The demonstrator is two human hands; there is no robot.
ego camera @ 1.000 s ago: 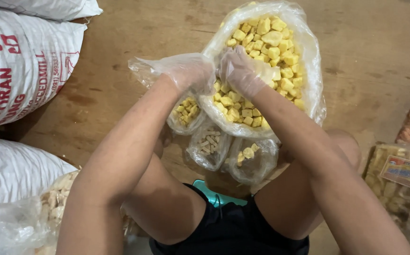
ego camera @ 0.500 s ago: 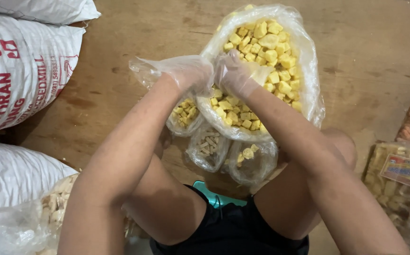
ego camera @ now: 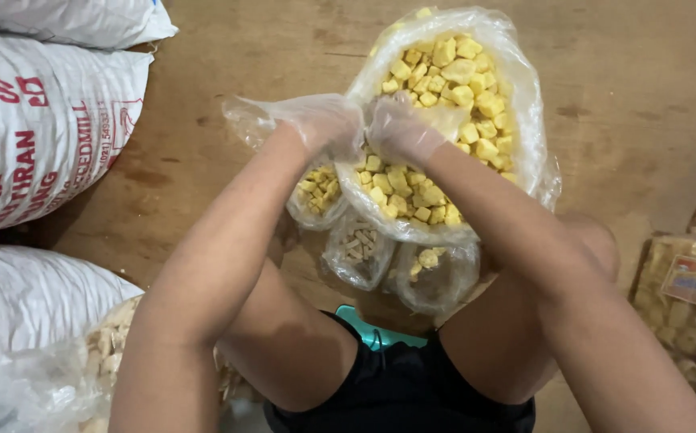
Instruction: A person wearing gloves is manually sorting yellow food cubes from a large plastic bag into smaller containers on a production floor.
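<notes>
A large clear plastic bag [ego camera: 516, 88] full of yellow cube-shaped snacks lies on the wooden floor in front of me. Both my hands wear thin clear plastic gloves and meet at the bag's left rim. My left hand [ego camera: 324, 120] has its fingers closed on the plastic edge. Touching it, my right hand [ego camera: 402, 130] curls over the same rim, with its fingertips among the yellow pieces. Below the large bag lie three small filled bags: one of yellow cubes [ego camera: 318, 196], one of pale sticks [ego camera: 358, 252] and one of mixed pieces [ego camera: 436, 273].
Big white woven sacks [ego camera: 35, 120] are stacked at the left, with another sack [ego camera: 19, 305] below them. A clear bag of pale snacks [ego camera: 103, 345] sits by my left knee. Packaged snacks [ego camera: 689, 297] lie at the right edge. My bare knees frame the small bags.
Both hands stay together at the large bag's rim. The bag and hands have shifted very slightly, with no clear grasp or release.
</notes>
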